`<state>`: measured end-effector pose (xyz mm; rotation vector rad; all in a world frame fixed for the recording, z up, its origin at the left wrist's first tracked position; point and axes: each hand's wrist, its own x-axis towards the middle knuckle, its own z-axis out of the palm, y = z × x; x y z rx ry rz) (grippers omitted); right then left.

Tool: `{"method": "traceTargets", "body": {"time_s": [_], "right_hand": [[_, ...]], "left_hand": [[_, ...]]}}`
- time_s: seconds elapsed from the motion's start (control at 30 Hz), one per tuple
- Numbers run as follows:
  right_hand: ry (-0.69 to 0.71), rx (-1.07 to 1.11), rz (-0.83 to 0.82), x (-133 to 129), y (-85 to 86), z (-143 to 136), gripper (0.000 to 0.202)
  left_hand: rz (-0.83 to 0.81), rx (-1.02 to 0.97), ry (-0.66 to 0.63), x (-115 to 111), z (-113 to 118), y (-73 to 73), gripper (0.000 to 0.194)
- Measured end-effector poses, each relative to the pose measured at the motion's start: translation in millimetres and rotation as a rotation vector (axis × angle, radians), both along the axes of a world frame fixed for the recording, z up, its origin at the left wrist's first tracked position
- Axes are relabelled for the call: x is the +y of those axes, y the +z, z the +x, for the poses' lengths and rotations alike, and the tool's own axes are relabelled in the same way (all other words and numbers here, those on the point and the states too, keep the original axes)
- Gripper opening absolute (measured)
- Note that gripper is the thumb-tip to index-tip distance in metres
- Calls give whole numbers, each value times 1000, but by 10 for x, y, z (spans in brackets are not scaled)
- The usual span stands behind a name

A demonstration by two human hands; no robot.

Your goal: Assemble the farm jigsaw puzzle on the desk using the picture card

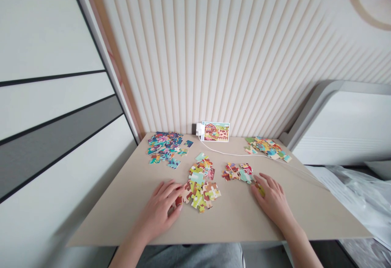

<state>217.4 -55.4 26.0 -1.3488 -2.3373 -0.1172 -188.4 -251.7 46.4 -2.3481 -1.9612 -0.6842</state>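
My left hand (161,210) rests at the left edge of the middle pile of puzzle pieces (197,177), its fingers apart and touching pink and brown pieces (185,194). Right of that pile lies a smaller group of pieces (245,174), red, orange and light blue. My right hand (270,196) is just below and right of this group, its fingers over a yellow-green piece (260,189). The fingertips partly hide that piece, and whether they grip it is unclear. A farm picture card (216,132) leans upright against the wall.
A blue and purple puzzle pile (165,143) lies at the back left of the table (122,215); another colourful pile (269,148) is at the back right. A white cable (232,154) runs from the charger (198,129) across the table. A ribbed wall (189,56) stands behind.
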Motion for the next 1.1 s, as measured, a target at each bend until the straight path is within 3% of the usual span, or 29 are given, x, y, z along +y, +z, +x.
{"method": "traceTargets", "body": {"time_s": [0.13, 0.3, 0.47, 0.63, 0.9, 1.0, 1.1], "right_hand": [[160, 31, -8, -46, 288, -458, 40], [566, -26, -130, -148, 624, -1372, 40], [814, -84, -241, 29, 546, -1941, 64], [836, -48, -306, 135, 383, -1872, 66], [842, -3, -339, 127, 477, -1423, 55], [783, 50, -359, 186, 485, -1414, 35], [694, 104, -295, 235, 468, -1485, 37]], "left_hand": [[20, -18, -20, 2, 12, 19, 47], [22, -34, -41, 0, 9, 6, 48], [-3, -52, -30, -23, 27, 29, 48], [-1, -93, -13, -39, 49, 64, 46], [-27, -72, -4, -30, 38, 62, 45], [-38, -61, -8, -30, 37, 70, 43], [-42, -59, -9, -32, 42, 72, 44]]}}
